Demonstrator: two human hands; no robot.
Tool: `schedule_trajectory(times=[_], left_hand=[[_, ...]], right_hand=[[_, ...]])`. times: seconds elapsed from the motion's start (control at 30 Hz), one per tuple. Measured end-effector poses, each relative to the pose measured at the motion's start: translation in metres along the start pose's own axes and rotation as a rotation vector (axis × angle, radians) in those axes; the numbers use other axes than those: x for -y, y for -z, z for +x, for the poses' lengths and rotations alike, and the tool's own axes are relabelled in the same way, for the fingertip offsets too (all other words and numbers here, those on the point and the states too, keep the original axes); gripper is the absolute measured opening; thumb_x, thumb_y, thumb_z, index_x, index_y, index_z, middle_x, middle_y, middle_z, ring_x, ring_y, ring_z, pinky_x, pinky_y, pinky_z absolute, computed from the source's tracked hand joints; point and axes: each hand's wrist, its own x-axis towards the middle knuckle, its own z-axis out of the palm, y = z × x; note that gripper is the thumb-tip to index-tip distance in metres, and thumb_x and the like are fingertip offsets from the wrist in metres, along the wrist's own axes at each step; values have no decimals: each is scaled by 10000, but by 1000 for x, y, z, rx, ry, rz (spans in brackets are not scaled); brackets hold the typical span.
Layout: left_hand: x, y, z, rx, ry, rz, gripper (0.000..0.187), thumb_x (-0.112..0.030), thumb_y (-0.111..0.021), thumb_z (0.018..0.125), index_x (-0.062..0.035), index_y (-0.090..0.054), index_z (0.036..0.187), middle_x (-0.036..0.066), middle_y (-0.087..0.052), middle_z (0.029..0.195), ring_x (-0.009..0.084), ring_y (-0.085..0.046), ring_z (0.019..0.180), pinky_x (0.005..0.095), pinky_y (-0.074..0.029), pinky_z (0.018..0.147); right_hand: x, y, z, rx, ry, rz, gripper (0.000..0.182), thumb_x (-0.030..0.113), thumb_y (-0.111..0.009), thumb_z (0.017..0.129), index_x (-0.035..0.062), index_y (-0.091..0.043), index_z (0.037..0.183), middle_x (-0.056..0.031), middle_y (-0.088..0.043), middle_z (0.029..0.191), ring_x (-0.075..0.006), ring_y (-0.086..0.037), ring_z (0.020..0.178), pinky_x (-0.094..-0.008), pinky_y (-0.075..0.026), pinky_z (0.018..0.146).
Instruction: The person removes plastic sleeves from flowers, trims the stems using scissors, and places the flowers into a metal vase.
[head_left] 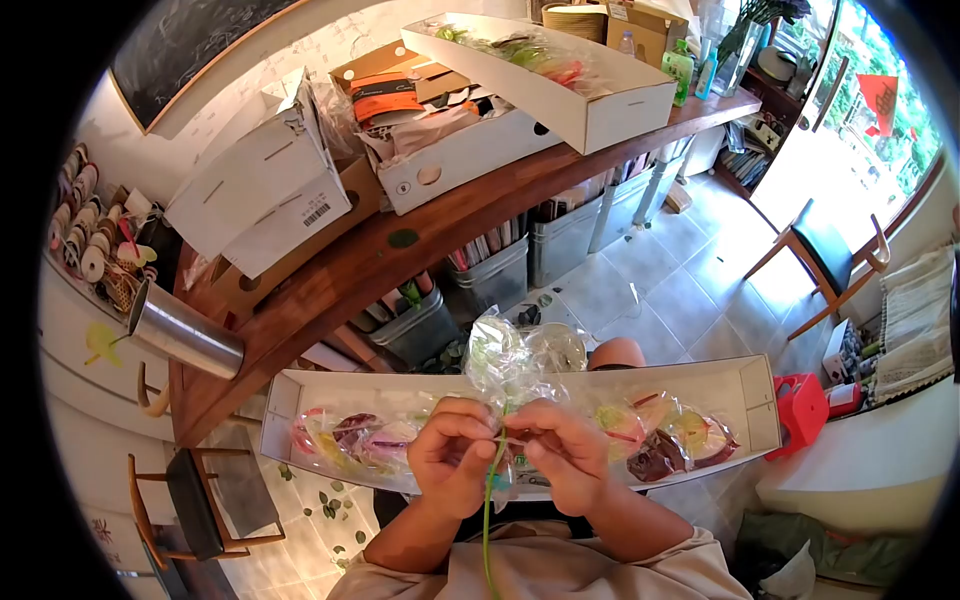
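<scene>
A long green stem [489, 525] runs up between my hands to a bloom in a clear plastic wrapper [495, 350]; the bloom is hard to make out. My left hand [452, 455] pinches the stem just below the wrapper. Beside it, my right hand [565, 450] has thumb and fingers pinched close to the stem, at the wrapper's lower edge. Beneath both hands lies a long white box [755, 400] holding several plastic-wrapped flowers, pink and yellow at the left, dark red and pink at the right.
Behind is a curved wooden counter [340, 285] with open boxes [460, 155] and a metal cylinder [190, 330] on it. Metal bins [565, 245] stand under it. Chairs [200, 505] are at left and far right; a red container [800, 415] is right of the box.
</scene>
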Motion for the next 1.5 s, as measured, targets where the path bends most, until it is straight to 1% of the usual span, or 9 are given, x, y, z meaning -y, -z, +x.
schedule_trajectory(times=[0.1,0.3,0.6,0.83,0.93,1.03,1.13,1.33,1.5], left_hand=[[-4,1,0,7,-12,24,160,-33,-758,949,21,-654,1057,150,-630,1168,155,-629,992,275,-525,871],[-5,10,1,-5,15,63,159,53,-736,922,38,-661,1061,163,-662,1137,164,-642,975,273,-527,859],[-1,5,-1,-67,-34,274,142,80,-691,936,37,-625,1053,152,-659,1112,161,-638,951,282,-524,848],[5,-15,-6,-228,-17,22,92,37,-664,980,9,-601,1041,152,-655,1112,116,-625,849,251,-549,733],[6,-13,-8,-209,17,-39,104,12,-672,985,7,-597,1056,161,-660,1110,133,-643,857,268,-564,756],[7,1,-1,-104,-13,160,108,9,-668,982,18,-597,1063,180,-664,1114,161,-670,863,288,-580,752],[-13,6,11,-229,9,-108,166,37,-677,953,26,-614,1106,200,-665,1119,198,-695,876,302,-587,760],[-35,9,25,208,-198,610,310,97,-743,843,15,-693,1138,185,-663,1086,201,-679,870,307,-564,725],[-33,13,34,388,-335,798,246,75,-766,838,19,-707,1071,129,-673,1021,240,-667,835,326,-540,703]], right_hand=[[5,2,3,28,56,-16,206,-34,-593,1020,-80,-648,1214,-149,-675,1128,-187,-686,984,-324,-605,813],[5,-1,6,-10,14,-261,217,-46,-728,941,-39,-681,1153,-108,-687,1091,-159,-694,937,-275,-600,766],[14,-1,12,16,-237,-299,24,-8,-641,1017,-8,-617,1015,-86,-639,1032,-138,-624,886,-247,-505,756],[-3,-11,2,-102,-133,-200,81,57,-634,1044,-4,-583,1063,-87,-645,1052,-116,-604,929,-252,-494,832],[-8,-11,-1,-141,-151,-135,97,68,-632,1049,-4,-578,1083,-92,-642,1068,-112,-599,941,-251,-495,850],[-6,-2,0,-160,-152,-136,83,66,-622,1055,-4,-580,1069,-76,-636,1051,-102,-597,906,-248,-504,833],[0,13,7,-170,-31,-155,53,38,-601,1055,-12,-584,1055,-48,-627,985,-103,-609,865,-247,-520,790],[16,17,11,70,-74,-390,70,4,-626,1023,-13,-563,1049,-114,-625,1042,-157,-599,869,-301,-524,808],[20,16,14,158,-25,-557,64,-10,-635,1003,-13,-578,1031,-146,-652,1027,-216,-637,888,-302,-527,796]])
